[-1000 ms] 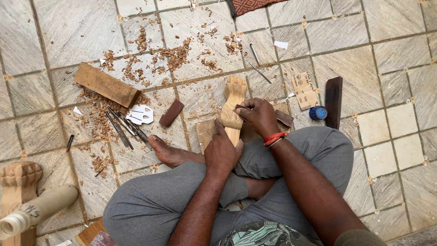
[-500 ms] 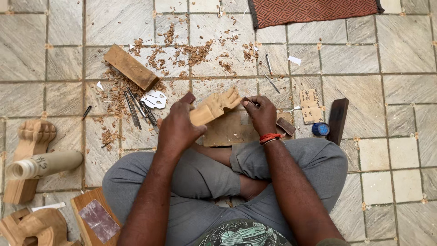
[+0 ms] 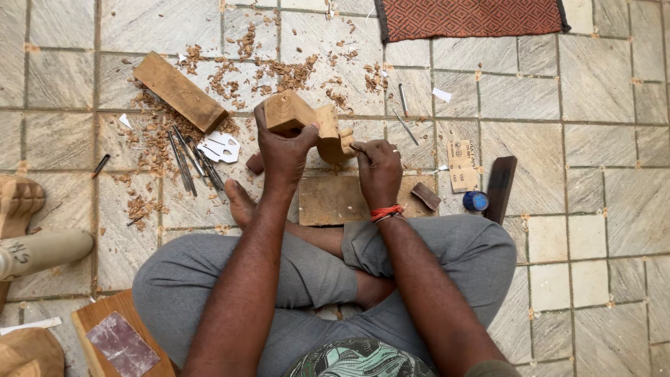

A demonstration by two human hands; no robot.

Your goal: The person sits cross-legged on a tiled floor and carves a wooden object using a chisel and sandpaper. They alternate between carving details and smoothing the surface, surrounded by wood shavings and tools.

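Observation:
I sit cross-legged on a tiled floor. My left hand (image 3: 285, 150) grips a light wooden carving (image 3: 307, 120) by its blocky end and holds it up above a flat wooden board (image 3: 333, 201). My right hand (image 3: 379, 171), with a red band on the wrist, is closed around a small carving tool whose tip touches the carving's right end. The tool is mostly hidden inside the fist.
A long wooden block (image 3: 179, 91), several chisels (image 3: 187, 157) and wood shavings (image 3: 272, 70) lie at the upper left. A dark sharpening stone (image 3: 500, 188), a blue cap (image 3: 477, 201) and sandpaper (image 3: 461, 166) sit at the right. A red mat (image 3: 471, 17) lies above; carved pieces (image 3: 21, 230) at left.
The carving has been turned and raised, its blocky end now in my left hand. My right hand has shifted left to the carving's end. The view has tilted up.

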